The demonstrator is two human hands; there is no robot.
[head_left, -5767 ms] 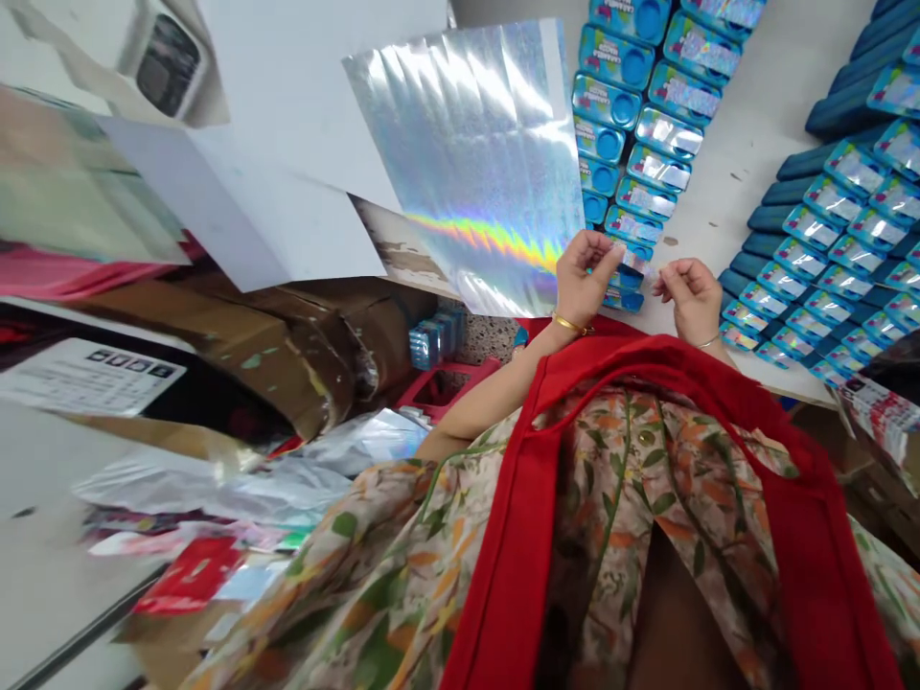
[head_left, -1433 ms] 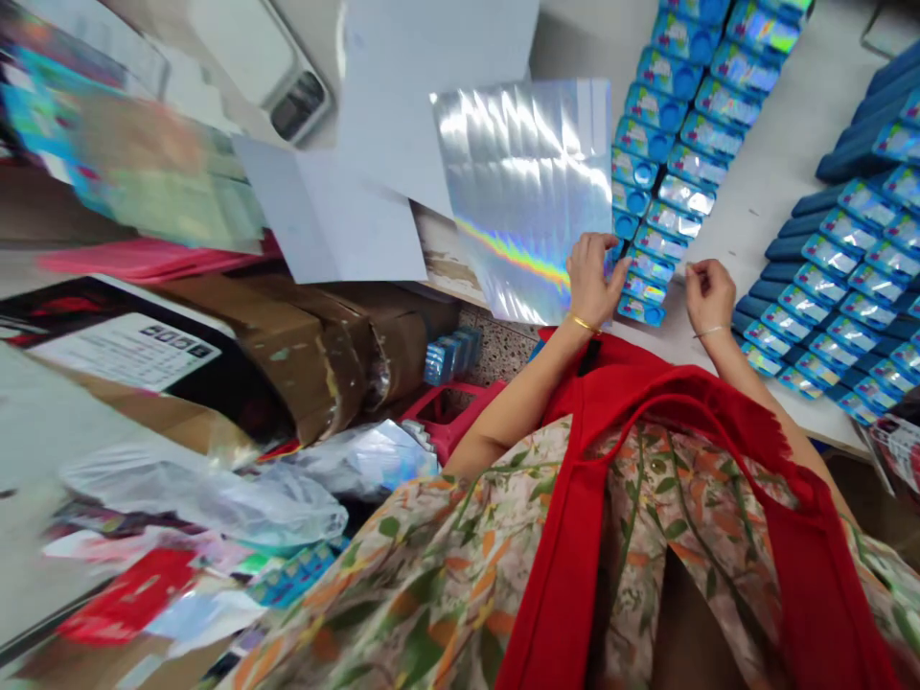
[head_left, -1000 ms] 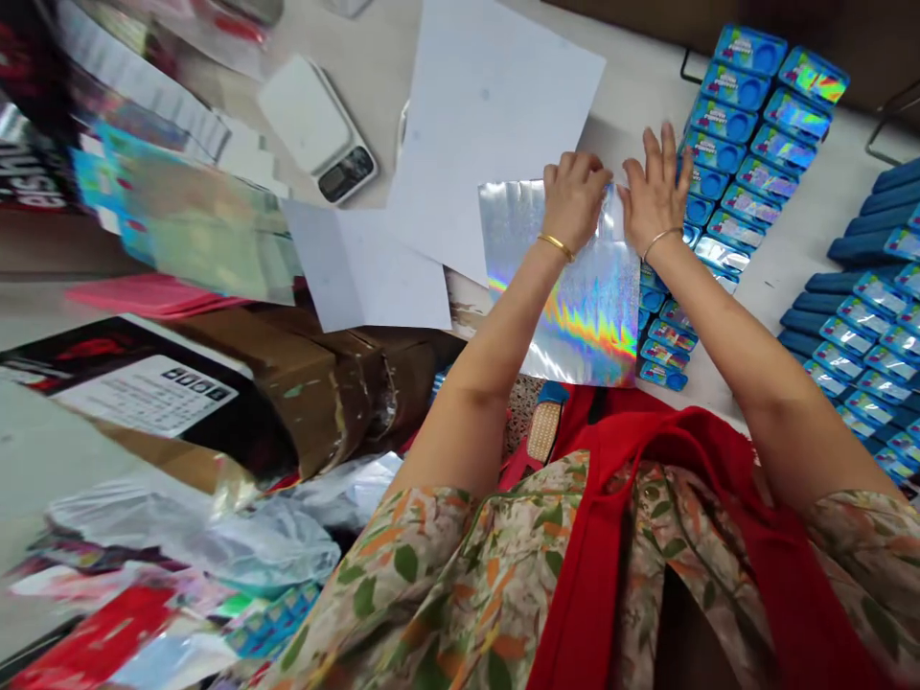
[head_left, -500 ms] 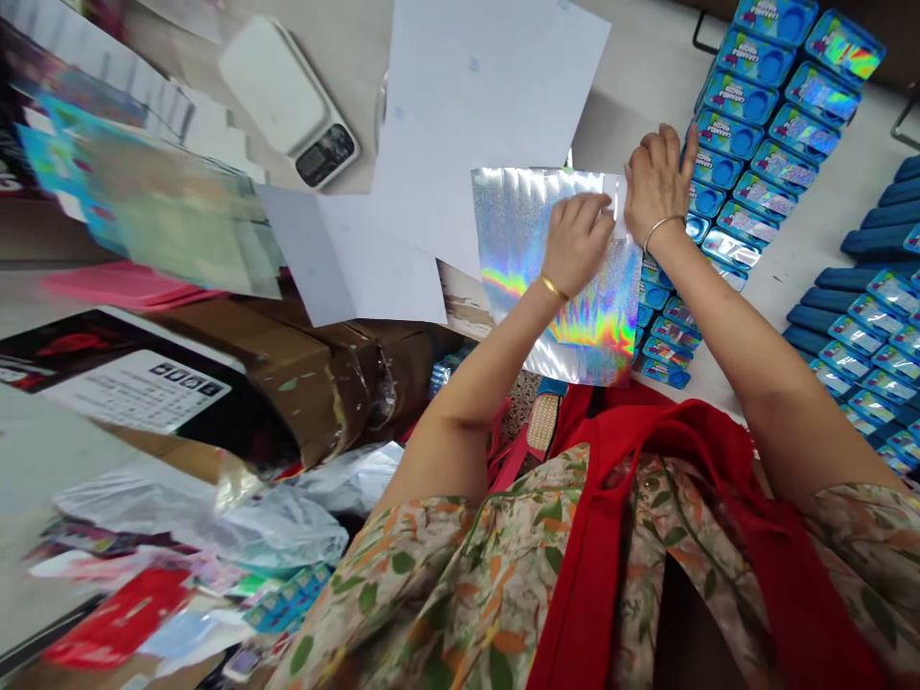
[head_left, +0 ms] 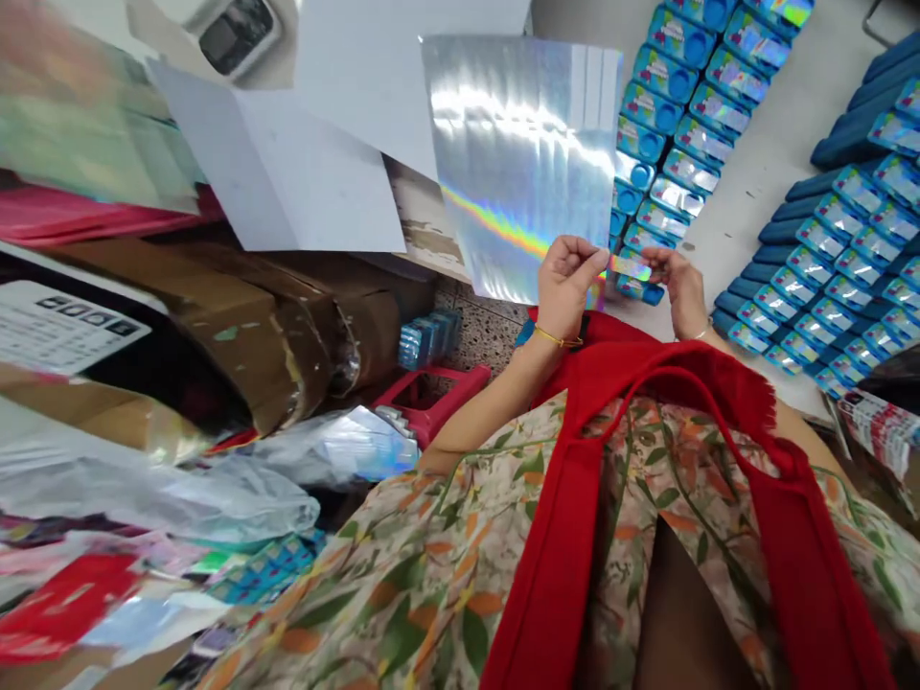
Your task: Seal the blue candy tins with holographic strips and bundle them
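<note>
My left hand [head_left: 565, 284] and my right hand [head_left: 677, 286] pinch the two ends of a small holographic sticker strip [head_left: 630, 267] between them, close to my chest. Just behind the hands a large holographic sticker sheet [head_left: 524, 153] lies on the table, hanging over its near edge. Right of the sheet run rows of blue packaged boxes with shiny labels [head_left: 668, 144]. More blue boxes [head_left: 834, 278] lie at the far right.
White paper sheets [head_left: 287, 182] overlap at the left of the holographic sheet, with a small digital scale [head_left: 234, 29] at the top. Below the table edge are taped cardboard cartons [head_left: 237, 326], a red stool [head_left: 438, 393], plastic bags [head_left: 165, 489] and more blue packs [head_left: 429, 337].
Both hands reached up to the top of the holographic sheet, peeled off a strip, then drew back toward my body holding it between them.
</note>
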